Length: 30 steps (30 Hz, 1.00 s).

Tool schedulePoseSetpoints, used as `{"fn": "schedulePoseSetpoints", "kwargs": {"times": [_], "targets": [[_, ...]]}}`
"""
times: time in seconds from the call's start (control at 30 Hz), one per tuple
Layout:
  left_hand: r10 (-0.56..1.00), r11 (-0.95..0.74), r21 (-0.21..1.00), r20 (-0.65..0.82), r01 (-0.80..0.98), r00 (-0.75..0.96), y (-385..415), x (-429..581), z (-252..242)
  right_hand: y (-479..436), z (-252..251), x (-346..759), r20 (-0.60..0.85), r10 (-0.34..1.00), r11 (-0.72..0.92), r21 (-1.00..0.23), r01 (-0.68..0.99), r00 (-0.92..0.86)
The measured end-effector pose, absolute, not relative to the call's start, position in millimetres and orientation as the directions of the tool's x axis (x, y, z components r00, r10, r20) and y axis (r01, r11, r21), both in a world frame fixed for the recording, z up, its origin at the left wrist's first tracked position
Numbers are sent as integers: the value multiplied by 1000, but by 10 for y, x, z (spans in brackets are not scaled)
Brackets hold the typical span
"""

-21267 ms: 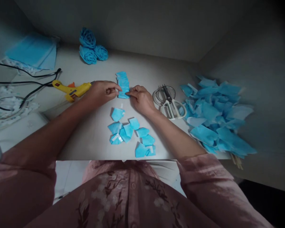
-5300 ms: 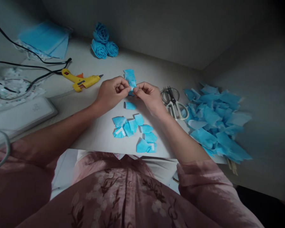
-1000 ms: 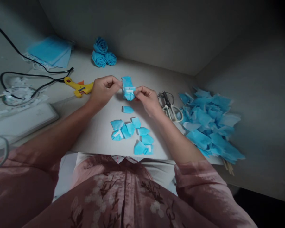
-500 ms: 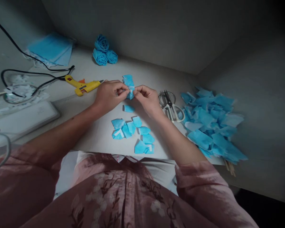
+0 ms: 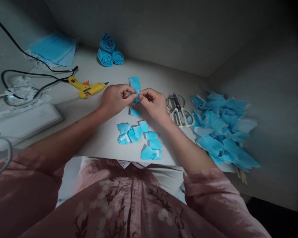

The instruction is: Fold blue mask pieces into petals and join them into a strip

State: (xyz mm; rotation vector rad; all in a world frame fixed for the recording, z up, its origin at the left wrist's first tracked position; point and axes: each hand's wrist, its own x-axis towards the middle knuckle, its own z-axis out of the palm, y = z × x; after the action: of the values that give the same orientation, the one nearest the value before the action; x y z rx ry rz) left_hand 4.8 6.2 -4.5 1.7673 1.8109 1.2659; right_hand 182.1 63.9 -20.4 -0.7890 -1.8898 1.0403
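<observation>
Between my two hands is a piece of blue fabric (image 5: 134,82), its far end sticking up past my fingers. My left hand (image 5: 116,97) is closed, thumb and index finger pinching the piece from the left. From the right, my right hand (image 5: 154,102) pinches its near part in the same way. My fingertips hide some of the fabric. Just below lies one small blue piece (image 5: 134,112). Nearer the table's front edge are several cut blue pieces (image 5: 132,134), some with white parts showing.
A yellow glue gun (image 5: 89,90) with a black cord lies left of my hands. Scissors (image 5: 180,114) lie to the right, beside a heap of blue fabric pieces (image 5: 221,129). Blue fabric roses (image 5: 106,53) and stacked blue masks (image 5: 53,49) sit at the back.
Both hands stay in nearly the same place, still pinching the blue fabric. Its near part now shows less below my fingers. The view has shifted slightly.
</observation>
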Motion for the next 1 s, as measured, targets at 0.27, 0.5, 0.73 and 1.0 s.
{"fn": "schedulePoseSetpoints", "kwargs": {"times": [0.27,0.5,0.73,1.0], "targets": [[913,-175,759,364,627,-186,82,74,-100,644,-218,1820,373,798,496,-852,167,-473],[921,-173,776,345,607,-179,87,59,-106,641,-212,1814,375,799,497,-852,166,-470],[912,-205,762,377,614,-163,99,46,-162,647,-228,1813,375,794,490,-861,139,-479],[933,-175,865,299,470,-202,123,79,-123,648,-196,1786,283,839,386,-912,140,-465]]}}
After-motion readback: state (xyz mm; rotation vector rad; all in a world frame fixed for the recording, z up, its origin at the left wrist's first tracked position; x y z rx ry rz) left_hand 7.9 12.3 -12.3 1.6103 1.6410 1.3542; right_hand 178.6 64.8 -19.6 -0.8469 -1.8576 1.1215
